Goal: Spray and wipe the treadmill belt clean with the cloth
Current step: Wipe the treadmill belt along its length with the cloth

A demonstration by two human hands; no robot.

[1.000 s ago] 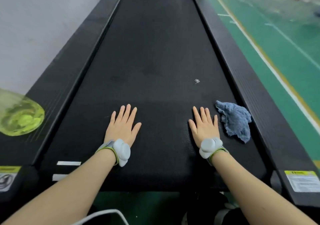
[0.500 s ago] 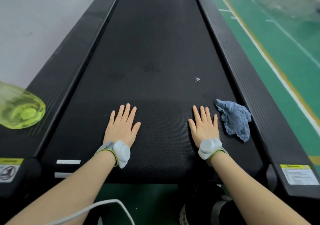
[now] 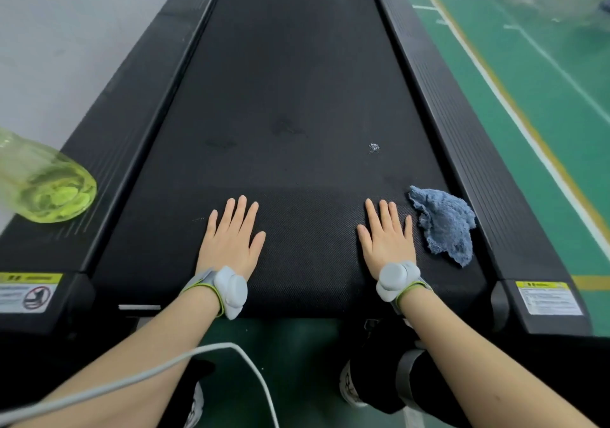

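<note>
Our fingers [image 3: 242, 211] lie straight and slightly spread, holding nothing; left hand [image 3: 231, 241] and right hand [image 3: 387, 241] rest flat on the belt [image 3: 297, 91]. The cloth [image 3: 442, 226] lies just beside the right hand, the spray bottle [image 3: 46, 183] on the left rail [image 3: 132, 124]. We should spray first, aiming at the white speck [image 3: 374, 147].

The green floor [image 3: 561, 81] carries a white-yellow stripe [image 3: 513, 111]; a white cable [image 3: 211, 346] curves at its near edge; a grey wall [image 3: 66, 31] stands left.

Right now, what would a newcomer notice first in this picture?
The left hand and right hand lie flat on the near end of the black treadmill belt. A crumpled blue cloth lies beside the right hand; a yellow-green bottle sits on the left side rail.
</note>
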